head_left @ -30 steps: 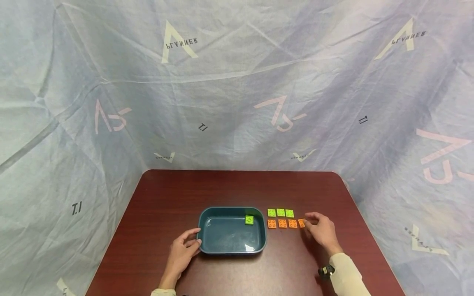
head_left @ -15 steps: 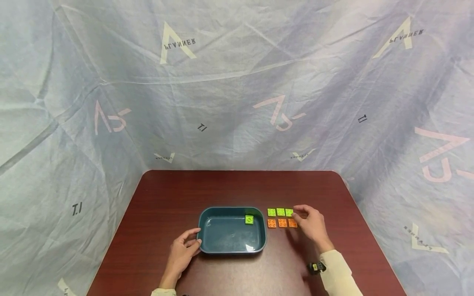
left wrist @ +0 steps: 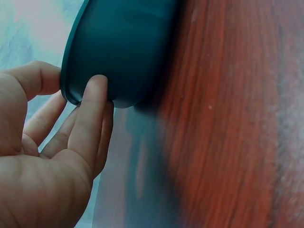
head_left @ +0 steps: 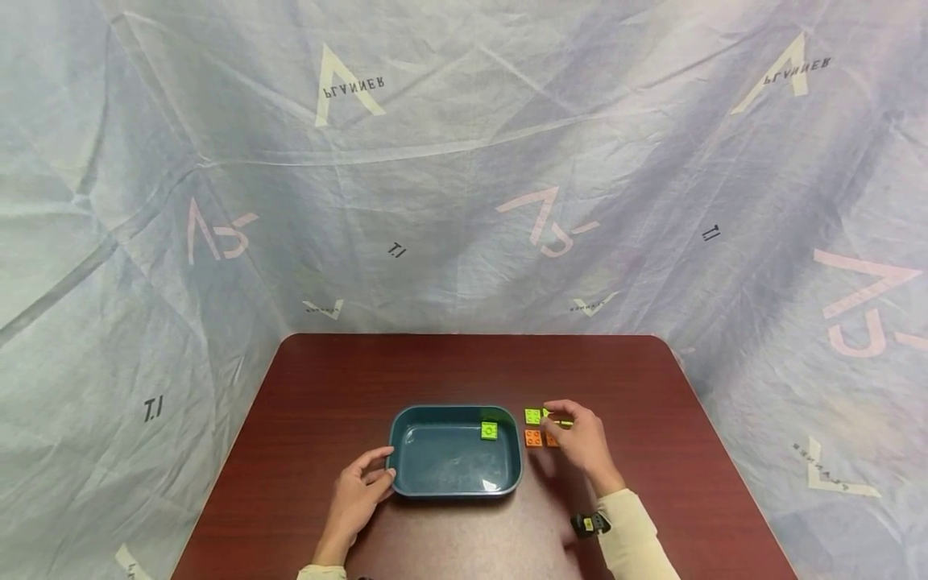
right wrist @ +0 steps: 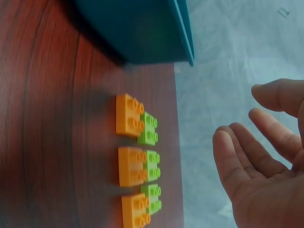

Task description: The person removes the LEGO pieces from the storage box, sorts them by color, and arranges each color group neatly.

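My left hand (head_left: 355,495) rests its fingertips at the left end of a dark teal tray (head_left: 453,493). In the left wrist view one fingertip touches the outer wall of the tray (left wrist: 128,52) and another is right at its rim. A green toy brick (head_left: 489,431) sits inside, near the right end. My right hand (head_left: 580,443) hovers over the brick rows right of the tray and partly covers them. The right wrist view shows the right hand (right wrist: 266,166) with thumb and fingers apart, nothing between them. Below are orange bricks (right wrist: 127,114) and green bricks (right wrist: 148,128).
The leftmost green brick (head_left: 532,416) and leftmost orange brick (head_left: 533,438) lie just beyond the tray's right side. A reddish-brown table (head_left: 348,370) bears everything. Pale printed cloth (head_left: 457,266) hangs behind it and along both sides.
My right hand has moved left along the brick rows, from the right end of the orange row to nearer the tray. The left hand and the tray have stayed put.
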Motion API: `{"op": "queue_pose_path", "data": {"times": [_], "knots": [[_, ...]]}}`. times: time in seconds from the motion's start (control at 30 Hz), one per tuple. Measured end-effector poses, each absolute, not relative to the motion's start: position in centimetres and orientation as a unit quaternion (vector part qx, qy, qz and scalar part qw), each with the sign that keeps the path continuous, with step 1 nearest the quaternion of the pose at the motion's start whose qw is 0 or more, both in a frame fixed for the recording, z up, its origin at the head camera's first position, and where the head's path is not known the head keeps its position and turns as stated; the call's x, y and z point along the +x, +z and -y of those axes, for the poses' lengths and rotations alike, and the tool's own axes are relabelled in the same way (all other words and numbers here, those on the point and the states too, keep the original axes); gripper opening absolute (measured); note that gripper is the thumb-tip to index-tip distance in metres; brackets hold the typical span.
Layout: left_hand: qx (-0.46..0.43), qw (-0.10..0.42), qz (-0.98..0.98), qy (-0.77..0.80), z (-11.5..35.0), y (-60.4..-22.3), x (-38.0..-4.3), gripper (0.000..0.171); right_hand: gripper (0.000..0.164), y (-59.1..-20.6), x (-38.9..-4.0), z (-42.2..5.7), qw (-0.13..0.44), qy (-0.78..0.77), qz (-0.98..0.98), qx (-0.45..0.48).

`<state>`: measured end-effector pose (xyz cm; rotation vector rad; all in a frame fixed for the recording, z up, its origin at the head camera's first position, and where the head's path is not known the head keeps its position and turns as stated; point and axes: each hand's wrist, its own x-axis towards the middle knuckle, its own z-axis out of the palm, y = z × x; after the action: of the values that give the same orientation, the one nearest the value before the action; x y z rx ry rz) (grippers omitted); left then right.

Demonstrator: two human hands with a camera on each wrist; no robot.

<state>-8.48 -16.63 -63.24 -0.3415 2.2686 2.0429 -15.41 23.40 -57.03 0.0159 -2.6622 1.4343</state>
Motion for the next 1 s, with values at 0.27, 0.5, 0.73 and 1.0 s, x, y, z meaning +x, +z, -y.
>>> {"op": "queue_pose_path", "data": {"times": [0.27,0.5,0.73,1.0], "knots": [[-0.112,0.034,-0.734,0.67,16.6,-63.3,-8.4,0.044,0.031,-57.3,-15.5,-21.0,0.067,0.502,0.862,0.018],[-0.103,0.03,-0.733,0.672,16.6,-63.5,-8.5,0.046,0.03,-57.0,-14.9,-18.9,0.079,0.501,0.861,0.045],[-0.1,0.024,-0.736,0.669,16.7,-63.5,-8.6,0.044,0.031,-56.7,-14.8,-17.0,0.079,0.497,0.861,0.072],[-0.099,0.027,-0.734,0.672,16.7,-63.5,-8.6,0.045,0.028,-57.8,-15.2,-15.2,0.084,0.484,0.866,0.09]]}}
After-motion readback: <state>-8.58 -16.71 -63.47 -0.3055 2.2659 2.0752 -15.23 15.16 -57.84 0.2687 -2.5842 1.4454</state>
